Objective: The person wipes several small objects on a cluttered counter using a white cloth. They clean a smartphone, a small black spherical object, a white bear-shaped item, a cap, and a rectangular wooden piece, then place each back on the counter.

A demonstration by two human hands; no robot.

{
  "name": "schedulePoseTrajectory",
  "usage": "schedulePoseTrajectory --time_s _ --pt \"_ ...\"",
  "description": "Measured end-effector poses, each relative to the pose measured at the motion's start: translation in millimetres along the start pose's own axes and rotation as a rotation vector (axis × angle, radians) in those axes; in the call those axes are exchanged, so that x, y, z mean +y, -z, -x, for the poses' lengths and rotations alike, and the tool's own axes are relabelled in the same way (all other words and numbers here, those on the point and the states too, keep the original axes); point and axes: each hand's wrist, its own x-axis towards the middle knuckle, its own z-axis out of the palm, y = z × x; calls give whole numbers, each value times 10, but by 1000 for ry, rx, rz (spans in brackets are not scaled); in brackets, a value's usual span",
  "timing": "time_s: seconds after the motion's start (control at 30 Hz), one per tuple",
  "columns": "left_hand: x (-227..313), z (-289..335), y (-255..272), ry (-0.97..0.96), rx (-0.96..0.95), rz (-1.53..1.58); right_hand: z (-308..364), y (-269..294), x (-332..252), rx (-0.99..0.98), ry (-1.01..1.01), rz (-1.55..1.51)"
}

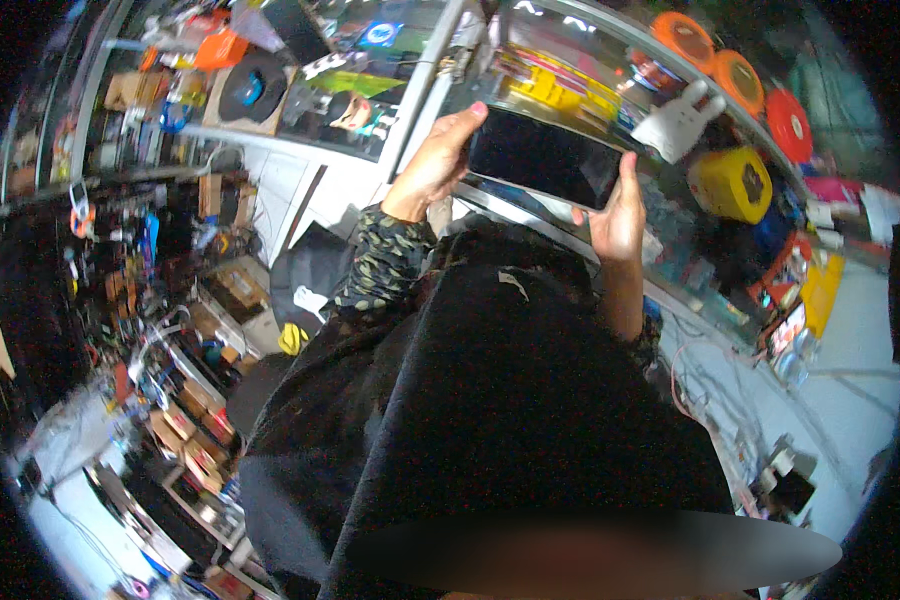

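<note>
A smartphone (544,158) with a dark screen is held sideways in front of me, tilted down to the right. My left hand (438,160) grips its left end, the thumb on the upper left corner. Around the right end closes my right hand (615,215), its thumb upright along the edge. The fingers behind the phone are mostly hidden. A camouflage sleeve (385,255) covers my left forearm, and black clothing fills the middle of the view below the hands.
Beyond the phone stands a glass display case (425,75) with packaged goods inside. A white rabbit-shaped item (678,122), a yellow spool-like object (732,185) and several orange and red discs (682,40) line its right side. Small cardboard boxes (185,425) and clutter crowd the left.
</note>
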Motion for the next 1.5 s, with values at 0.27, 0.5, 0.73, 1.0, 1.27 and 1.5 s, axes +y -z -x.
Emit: schedulePoseTrajectory --time_s 0.27,0.5,0.73,1.0,1.27,1.5 --pt "-404 201 216 38 63 103 -120 0 164 53 -237 76" --pt "-377 683 355 112 138 55 -321 -125 264 27 -448 192" --pt "-252 892 514 -96 -161 351 -405 -481 404 146 -368 312" --pt "-248 1156 1164 -171 29 312 -326 -1051 657 -360 -276 721" --pt "-371 1891 2237 -205 507 331 -419 -2038 1721 -384 -599 608" --pt "-598 2580 3010 -390 882 447 -803 -2386 2544 -853 -684 727"
